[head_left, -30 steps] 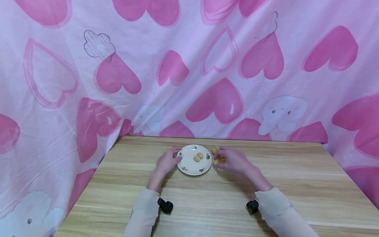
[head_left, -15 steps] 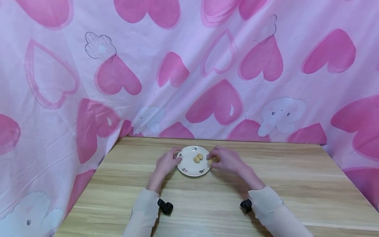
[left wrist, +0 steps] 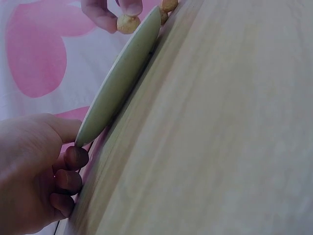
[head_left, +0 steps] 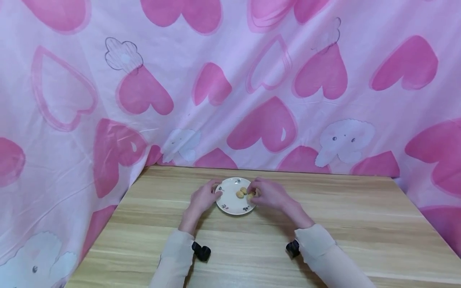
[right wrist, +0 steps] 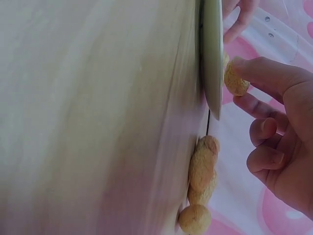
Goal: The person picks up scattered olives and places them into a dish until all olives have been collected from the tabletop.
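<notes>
The right hand [right wrist: 288, 127] pinched an unshelled peanut [right wrist: 236, 81] between thumb and finger, just above the right part of the plate. The left hand [head_left: 203, 197] gripped the left rim of that white plate [head_left: 230, 205]; its hold probably helped against sliding. Two peanuts [head_left: 240, 194] lay near the middle. A low, gentle release beside them seemed best, since rounded shells could roll. More peanuts [right wrist: 202, 164] lay on the table [head_left: 248, 248], right of the plate.
</notes>
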Demonstrator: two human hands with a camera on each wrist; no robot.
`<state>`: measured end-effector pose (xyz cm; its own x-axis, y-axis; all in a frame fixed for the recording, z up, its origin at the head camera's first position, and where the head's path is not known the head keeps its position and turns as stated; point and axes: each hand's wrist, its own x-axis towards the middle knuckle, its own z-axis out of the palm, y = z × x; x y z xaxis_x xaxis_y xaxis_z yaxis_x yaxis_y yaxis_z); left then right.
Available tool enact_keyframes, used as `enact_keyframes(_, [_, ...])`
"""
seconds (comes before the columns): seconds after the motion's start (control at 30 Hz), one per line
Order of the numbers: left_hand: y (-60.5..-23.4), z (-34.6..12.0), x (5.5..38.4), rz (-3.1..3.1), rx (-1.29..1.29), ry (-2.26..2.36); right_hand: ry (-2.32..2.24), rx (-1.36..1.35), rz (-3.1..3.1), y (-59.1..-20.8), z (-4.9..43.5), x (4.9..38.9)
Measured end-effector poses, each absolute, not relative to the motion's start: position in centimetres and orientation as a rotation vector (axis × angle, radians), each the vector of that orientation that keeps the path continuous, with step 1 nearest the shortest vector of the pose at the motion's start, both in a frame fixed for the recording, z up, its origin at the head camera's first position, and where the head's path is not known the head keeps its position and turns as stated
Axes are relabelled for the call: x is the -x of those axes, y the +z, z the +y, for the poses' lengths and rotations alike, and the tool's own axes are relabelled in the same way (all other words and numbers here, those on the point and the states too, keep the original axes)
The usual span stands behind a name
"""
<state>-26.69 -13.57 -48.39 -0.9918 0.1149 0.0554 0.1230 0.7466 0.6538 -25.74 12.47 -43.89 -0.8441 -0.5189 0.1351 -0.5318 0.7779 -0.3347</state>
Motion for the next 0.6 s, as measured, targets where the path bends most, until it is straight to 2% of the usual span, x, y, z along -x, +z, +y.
enact_keyframes(0.6, [-48.0, -13.5, 26.4, -2.926, 0.193, -1.098, 0.562, -0.790, -2.992, -44.6, 11.1, 26.0])
